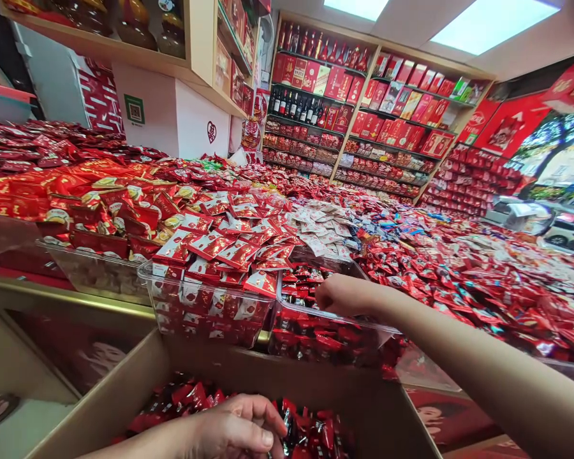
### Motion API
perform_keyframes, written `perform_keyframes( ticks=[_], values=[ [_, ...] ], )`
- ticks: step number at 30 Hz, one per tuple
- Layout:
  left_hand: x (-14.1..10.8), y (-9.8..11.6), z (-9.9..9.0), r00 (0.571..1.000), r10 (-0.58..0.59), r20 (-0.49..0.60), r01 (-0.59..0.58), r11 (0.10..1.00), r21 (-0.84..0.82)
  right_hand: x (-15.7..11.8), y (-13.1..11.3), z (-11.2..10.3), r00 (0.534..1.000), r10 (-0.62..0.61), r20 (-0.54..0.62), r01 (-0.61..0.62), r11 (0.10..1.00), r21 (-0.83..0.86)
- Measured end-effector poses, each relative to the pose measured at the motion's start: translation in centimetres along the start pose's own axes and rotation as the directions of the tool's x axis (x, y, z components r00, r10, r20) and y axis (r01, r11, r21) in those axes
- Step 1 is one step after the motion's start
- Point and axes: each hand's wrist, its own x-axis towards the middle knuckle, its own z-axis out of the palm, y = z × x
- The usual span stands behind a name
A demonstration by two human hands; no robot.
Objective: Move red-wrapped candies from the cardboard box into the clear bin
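My left hand [243, 426] is low inside an open cardboard box [119, 376], over red-and-black wrapped candies [191, 395]. Its fingers curl in toward the thumb, and what they hold, if anything, is out of sight. My right hand [340, 294] reaches into a clear plastic bin [335, 325] beyond the box. That bin holds similar red-and-black wrapped candies [302, 280], and the hand is closed and bent down at them, its fingertips hidden. Beside it on the left stands another clear bin [205, 306], heaped with red-and-white packets [224, 248].
More bins with red-and-gold packets [119, 213] line the left. White packets [323, 223] and a wide heap of red packets [459, 280] spread behind and right. A white pillar [148, 121], shelves of bottles and boxes [310, 80], and a window with cars [569, 226] surround the display.
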Motion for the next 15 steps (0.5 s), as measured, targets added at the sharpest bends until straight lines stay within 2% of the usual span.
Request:
perform_keyframes(
  ticks=[5, 11, 13, 15],
  values=[
    [0.0, -0.2, -0.3, 1.000, 0.001, 0.010, -0.001, 1.000, 0.012, 0.4, 0.5, 1.2, 0.997, 0.036, 0.073, -0.044, 0.992, 0.122],
    [0.2, -0.5, -0.4, 1.000, -0.012, -0.004, 0.012, 1.000, 0.023, 0.3, 0.8, 0.6, 0.982, 0.090, 0.163, -0.116, 0.980, 0.159],
    [0.5, -0.7, -0.5, 0.999, -0.034, -0.029, 0.036, 0.997, 0.074, 0.0, 0.9, 0.0, 0.986, 0.107, 0.132, -0.128, 0.978, 0.165],
    [0.6, -1.1, -0.8, 0.996, -0.054, -0.077, 0.072, 0.965, 0.254, -0.9, 0.9, -0.8, 0.992, 0.124, 0.012, -0.124, 0.972, 0.198]
  ],
)
